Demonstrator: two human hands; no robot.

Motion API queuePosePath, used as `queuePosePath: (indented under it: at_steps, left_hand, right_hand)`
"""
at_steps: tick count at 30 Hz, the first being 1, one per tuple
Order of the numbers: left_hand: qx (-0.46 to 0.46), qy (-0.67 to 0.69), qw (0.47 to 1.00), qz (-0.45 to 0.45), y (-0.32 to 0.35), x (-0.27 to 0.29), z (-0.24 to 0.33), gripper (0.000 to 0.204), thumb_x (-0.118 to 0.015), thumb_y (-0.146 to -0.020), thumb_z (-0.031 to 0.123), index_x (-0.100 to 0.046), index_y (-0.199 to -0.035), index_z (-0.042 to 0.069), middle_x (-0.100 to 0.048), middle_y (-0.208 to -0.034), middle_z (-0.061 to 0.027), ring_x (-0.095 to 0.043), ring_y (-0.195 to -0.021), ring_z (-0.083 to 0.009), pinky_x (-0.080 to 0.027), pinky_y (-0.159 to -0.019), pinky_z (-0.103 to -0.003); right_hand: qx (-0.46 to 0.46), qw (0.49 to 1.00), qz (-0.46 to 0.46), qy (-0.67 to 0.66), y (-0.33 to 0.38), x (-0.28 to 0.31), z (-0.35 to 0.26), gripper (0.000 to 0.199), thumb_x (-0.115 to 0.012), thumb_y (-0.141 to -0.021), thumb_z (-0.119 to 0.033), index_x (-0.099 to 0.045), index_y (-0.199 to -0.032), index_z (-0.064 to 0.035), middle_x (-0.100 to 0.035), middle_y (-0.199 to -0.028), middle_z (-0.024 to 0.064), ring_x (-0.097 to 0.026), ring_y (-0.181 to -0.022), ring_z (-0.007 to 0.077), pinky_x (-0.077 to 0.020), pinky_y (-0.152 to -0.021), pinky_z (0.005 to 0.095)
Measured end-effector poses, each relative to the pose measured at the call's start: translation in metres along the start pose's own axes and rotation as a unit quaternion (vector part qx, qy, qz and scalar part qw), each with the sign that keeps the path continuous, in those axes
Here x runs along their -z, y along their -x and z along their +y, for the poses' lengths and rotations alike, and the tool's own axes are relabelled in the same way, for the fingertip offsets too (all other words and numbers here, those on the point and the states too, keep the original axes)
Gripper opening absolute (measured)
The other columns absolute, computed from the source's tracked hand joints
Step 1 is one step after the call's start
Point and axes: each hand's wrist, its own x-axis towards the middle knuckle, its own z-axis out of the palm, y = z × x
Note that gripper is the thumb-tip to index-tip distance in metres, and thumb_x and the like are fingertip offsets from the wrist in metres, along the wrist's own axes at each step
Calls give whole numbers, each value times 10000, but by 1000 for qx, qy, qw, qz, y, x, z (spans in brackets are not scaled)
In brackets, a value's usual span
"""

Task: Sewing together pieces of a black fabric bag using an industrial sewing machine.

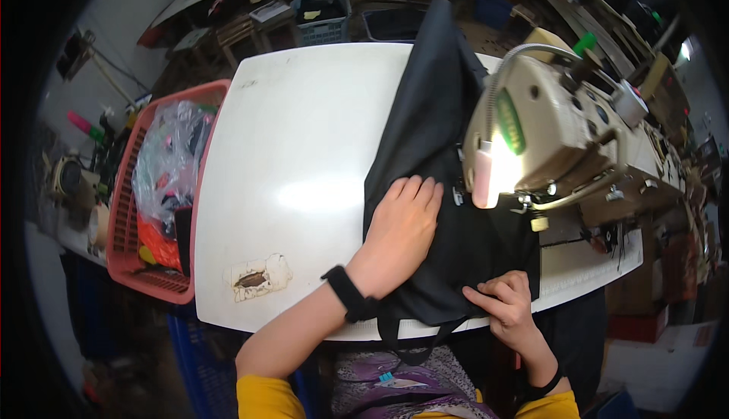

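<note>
A large piece of black fabric (pixel 425 115) lies over the white sewing table, folded lengthwise and running from the far edge to the near one. A black strap loop (pixel 414 357) hangs from its near end. My left hand (pixel 406 222) rests flat on the fabric, fingers together and stretched forward, left of the needle area. At the near right edge of the cloth, my right hand (pixel 507 309) has its fingers bent and closed on the fabric. The sewing machine head (pixel 547 115) stands right of my left hand, its lamp lit; cloth passes beside and below it.
The white tabletop (pixel 304 130) has a chipped patch (pixel 258 276) near its left front corner. Against its left side stands a pink basket (pixel 121 244) holding a plastic bag (pixel 171 161). Beyond the far edge are a grey crate (pixel 323 32) and other workbenches.
</note>
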Motion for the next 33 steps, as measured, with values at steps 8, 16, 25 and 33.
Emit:
queuePosePath:
  at_steps: [8, 16, 25, 33]
  left_hand:
    - [16, 9, 999, 28, -18, -25, -27, 412, -663, -827, 104, -718, -1233, 147, -570, -1060, -51, -513, -985, -224, -410, -833, -339]
    - [30, 8, 999, 18, -28, -32, -27, 436, -671, -841, 211, -705, -1276, 218, -560, -1028, -41, -501, -996, -228, -388, -799, -355]
    - [75, -38, 996, 4, -39, -40, -27, 502, -664, -854, 244, -639, -1341, 123, -593, -1029, -55, -539, -980, -220, -420, -813, -368]
    - [79, -11, 997, 14, -38, -40, -33, 480, -667, -847, 203, -641, -1304, 60, -606, -1054, -81, -558, -983, -245, -441, -835, -383]
  right_hand:
    - [-30, 1000, 4, 9, -1, -2, 1, 457, -629, -645, 25, -786, -1046, -127, -641, -869, 18, -572, -848, 222, -420, -821, 381]
    - [-42, 999, 1, 19, -2, 0, -3, 452, -623, -658, 45, -791, -1040, -129, -643, -865, 25, -572, -848, 225, -426, -821, 370]
    - [-48, 999, -2, 16, -1, 0, -4, 450, -629, -664, 54, -790, -1042, -129, -643, -857, 25, -575, -847, 226, -437, -818, 366]
    - [-52, 999, 0, 10, -1, 1, -7, 441, -633, -656, 50, -788, -1035, -112, -648, -865, 32, -579, -854, 234, -437, -826, 369]
